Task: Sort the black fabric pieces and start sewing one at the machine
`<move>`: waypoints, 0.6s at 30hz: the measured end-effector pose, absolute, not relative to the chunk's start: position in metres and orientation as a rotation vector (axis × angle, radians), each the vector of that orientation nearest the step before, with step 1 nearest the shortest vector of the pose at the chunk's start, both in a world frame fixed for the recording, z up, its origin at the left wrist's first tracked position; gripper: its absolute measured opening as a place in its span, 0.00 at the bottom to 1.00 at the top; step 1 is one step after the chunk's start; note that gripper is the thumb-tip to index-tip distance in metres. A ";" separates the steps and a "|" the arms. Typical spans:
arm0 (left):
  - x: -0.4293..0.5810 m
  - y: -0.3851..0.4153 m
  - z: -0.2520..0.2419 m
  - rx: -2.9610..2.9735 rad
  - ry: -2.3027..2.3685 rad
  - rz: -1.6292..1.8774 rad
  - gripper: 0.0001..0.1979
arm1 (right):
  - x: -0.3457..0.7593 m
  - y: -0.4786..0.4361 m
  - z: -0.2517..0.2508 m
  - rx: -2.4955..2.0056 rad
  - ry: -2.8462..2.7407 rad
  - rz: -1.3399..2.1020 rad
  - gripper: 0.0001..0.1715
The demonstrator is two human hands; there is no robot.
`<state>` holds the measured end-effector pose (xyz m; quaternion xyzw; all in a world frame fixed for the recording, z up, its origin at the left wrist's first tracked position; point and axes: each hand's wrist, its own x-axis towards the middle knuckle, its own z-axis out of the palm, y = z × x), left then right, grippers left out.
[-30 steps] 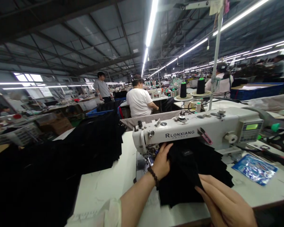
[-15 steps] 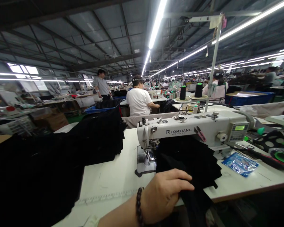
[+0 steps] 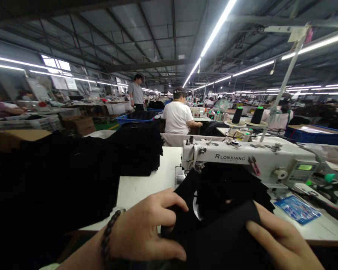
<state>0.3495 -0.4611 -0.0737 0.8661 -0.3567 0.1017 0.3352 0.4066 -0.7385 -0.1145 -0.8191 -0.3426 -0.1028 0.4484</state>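
A piece of black fabric (image 3: 216,240) is stretched between my two hands in front of the white sewing machine (image 3: 231,153). My left hand (image 3: 149,225), with a dark beaded bracelet at the wrist, has its thumb and fingers spread at the left edge of the cloth. Pinching the right edge is my right hand (image 3: 281,236), thumb on top. Under the machine arm lies a stack of black pieces (image 3: 233,187). The needle area is partly hidden by raised cloth.
A large pile of black fabric (image 3: 59,187) covers the left side of the white table (image 3: 143,183). A blue packet (image 3: 298,210) lies at the right. Thread cones (image 3: 237,115) stand behind the machine. A person in white (image 3: 177,117) sits beyond.
The view has turned left. My right hand has come into view holding the fabric. My left hand has shifted left, its fingers now spread, and the cloth is lifted in front of the machine.
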 end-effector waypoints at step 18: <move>0.385 -0.362 -0.077 2.232 -0.591 0.193 0.07 | 0.475 -0.609 -0.108 -1.676 -0.947 0.099 0.15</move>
